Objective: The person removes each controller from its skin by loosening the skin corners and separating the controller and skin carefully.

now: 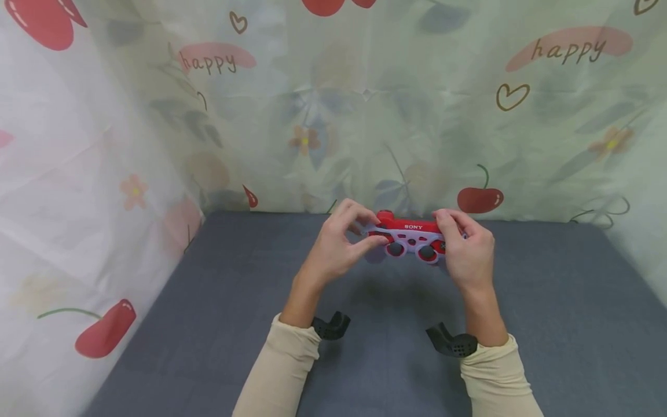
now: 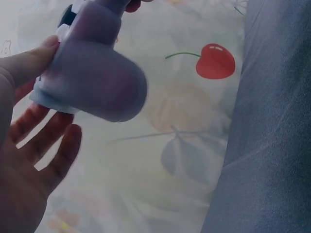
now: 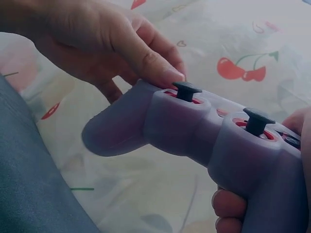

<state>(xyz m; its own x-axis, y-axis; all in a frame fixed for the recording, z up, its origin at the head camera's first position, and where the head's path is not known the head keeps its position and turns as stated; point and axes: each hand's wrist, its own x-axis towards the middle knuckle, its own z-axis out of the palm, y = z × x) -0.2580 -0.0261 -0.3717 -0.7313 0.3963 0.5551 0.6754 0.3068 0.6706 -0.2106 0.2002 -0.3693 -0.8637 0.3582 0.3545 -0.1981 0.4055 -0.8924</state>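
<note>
A red game controller (image 1: 398, 222) marked SONY is held up over the table between both hands. A translucent purple silicone cover (image 3: 180, 128) wraps its grips and front, with the two black thumbsticks (image 3: 187, 91) standing through its holes. Along the top, the red shell shows bare above the cover's edge. My left hand (image 1: 333, 243) pinches the left end between thumb and fingers, the thumb on the front face; in the left wrist view its other fingers (image 2: 65, 145) are spread below. My right hand (image 1: 471, 249) grips the right end, with fingertips (image 3: 228, 204) curled behind that grip.
Dark grey cloth covers the table (image 1: 208, 347). A pale curtain (image 1: 354, 116) printed with cherries, flowers and "happy" hangs behind and at the left side. Each wrist carries a black camera mount (image 1: 453, 341) beside a beige sleeve (image 1: 283, 359).
</note>
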